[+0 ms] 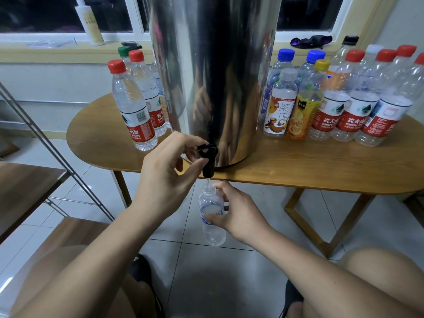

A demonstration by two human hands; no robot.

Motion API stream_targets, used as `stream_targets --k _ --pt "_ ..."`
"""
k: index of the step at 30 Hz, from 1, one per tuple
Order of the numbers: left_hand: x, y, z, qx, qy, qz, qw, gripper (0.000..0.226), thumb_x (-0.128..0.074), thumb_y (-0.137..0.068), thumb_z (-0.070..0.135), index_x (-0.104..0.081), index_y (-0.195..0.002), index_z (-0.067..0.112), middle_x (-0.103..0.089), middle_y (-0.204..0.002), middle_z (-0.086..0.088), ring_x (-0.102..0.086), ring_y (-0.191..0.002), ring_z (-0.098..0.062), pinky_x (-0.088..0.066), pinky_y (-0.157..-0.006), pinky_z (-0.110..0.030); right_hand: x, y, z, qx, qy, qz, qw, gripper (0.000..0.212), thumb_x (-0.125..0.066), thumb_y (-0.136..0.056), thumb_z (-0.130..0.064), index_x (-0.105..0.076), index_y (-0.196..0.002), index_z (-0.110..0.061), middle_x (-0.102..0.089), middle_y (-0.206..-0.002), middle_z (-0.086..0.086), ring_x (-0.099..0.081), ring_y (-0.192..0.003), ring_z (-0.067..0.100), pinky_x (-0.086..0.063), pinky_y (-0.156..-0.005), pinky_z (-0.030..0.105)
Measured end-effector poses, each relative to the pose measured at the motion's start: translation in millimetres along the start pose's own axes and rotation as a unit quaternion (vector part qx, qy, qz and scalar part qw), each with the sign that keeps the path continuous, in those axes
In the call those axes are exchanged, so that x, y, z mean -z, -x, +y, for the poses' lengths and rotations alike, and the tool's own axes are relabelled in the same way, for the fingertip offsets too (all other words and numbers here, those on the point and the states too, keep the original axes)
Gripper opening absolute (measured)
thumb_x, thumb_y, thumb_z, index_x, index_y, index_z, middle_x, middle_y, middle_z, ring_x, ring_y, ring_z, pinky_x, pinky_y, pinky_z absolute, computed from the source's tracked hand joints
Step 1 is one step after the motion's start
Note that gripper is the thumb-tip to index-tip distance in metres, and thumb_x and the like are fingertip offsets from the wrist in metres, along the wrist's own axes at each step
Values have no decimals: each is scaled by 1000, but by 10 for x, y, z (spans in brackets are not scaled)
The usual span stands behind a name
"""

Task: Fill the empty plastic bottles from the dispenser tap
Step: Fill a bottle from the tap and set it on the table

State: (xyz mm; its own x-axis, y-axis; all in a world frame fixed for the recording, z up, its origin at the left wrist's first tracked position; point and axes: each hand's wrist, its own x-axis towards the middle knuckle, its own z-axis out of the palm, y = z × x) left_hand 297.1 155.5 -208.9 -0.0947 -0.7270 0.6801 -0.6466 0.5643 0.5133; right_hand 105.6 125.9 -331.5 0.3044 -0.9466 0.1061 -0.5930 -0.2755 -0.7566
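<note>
A tall steel dispenser (213, 72) stands on the wooden table (298, 166), its black tap (207, 160) hanging over the front edge. My left hand (169, 173) pinches the tap, fingers on its lever and thumb on the spout. Water runs from the spout into an uncapped clear bottle (212, 216) with a blue label. My right hand (238, 212) grips that bottle upright just below the tap. It holds water to about its shoulder.
Capped bottles (135, 106) stand left of the dispenser. Several more bottles (344, 99) with red, blue and yellow caps crowd the table's right side. A metal rack (57, 152) slants at left. My knees are below, over a tiled floor.
</note>
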Motion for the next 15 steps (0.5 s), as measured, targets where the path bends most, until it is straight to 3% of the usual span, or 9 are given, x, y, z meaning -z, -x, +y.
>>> stream_targets --k 15 --pt "1 4 14 -6 -7 9 1000 28 -85 -92 4 -72 -114 16 -65 -91 7 -60 -84 -1 -44 -69 -16 -15 -4 13 1 -1 7 1000 70 -92 -76 -45 -49 -132 -41 -67 -118 -10 -66 -109 12 -59 -97 41"
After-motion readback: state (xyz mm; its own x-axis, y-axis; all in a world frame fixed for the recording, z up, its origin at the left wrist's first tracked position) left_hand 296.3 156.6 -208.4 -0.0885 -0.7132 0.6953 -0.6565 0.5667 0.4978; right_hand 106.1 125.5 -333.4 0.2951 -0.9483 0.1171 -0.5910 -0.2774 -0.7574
